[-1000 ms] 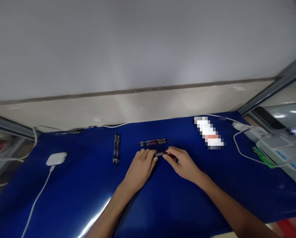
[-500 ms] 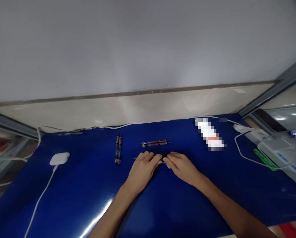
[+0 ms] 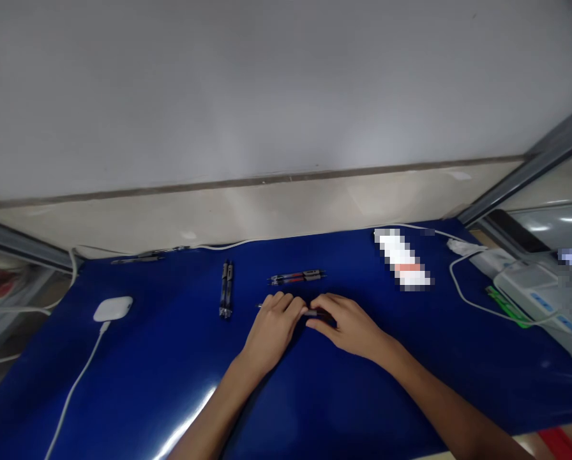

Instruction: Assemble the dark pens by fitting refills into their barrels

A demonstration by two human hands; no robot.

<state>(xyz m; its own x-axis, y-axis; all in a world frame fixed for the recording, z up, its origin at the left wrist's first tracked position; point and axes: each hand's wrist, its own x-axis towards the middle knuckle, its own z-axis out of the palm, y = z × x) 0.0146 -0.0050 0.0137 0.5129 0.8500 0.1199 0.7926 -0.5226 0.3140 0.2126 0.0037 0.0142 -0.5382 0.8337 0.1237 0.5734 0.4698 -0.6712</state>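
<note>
My left hand [image 3: 274,326] is closed around a pen [image 3: 316,314] low over the blue table, most of its barrel hidden under the fingers. A thin tip pokes out on the left, and the dark grip end shows on the right. Around that right end, my right hand [image 3: 346,322] has thumb and forefinger spread apart, with a gap to the pen visible. Just beyond the hands lie pens with red and dark refills [image 3: 296,278], side by side. Left of them, two dark pens [image 3: 226,289] lie pointing away from me.
A white earbud case [image 3: 113,308] with a cable sits on the left of the blue table [image 3: 137,364]. More pens [image 3: 137,259] lie along the wall. At the back right is a blurred-out white object [image 3: 403,259]; a green packet [image 3: 507,306] and a power strip [image 3: 530,287] are farther right.
My right thumb and forefinger have opened from a pinch at the pen's end, baring more of its dark part. My left hand keeps its hold.
</note>
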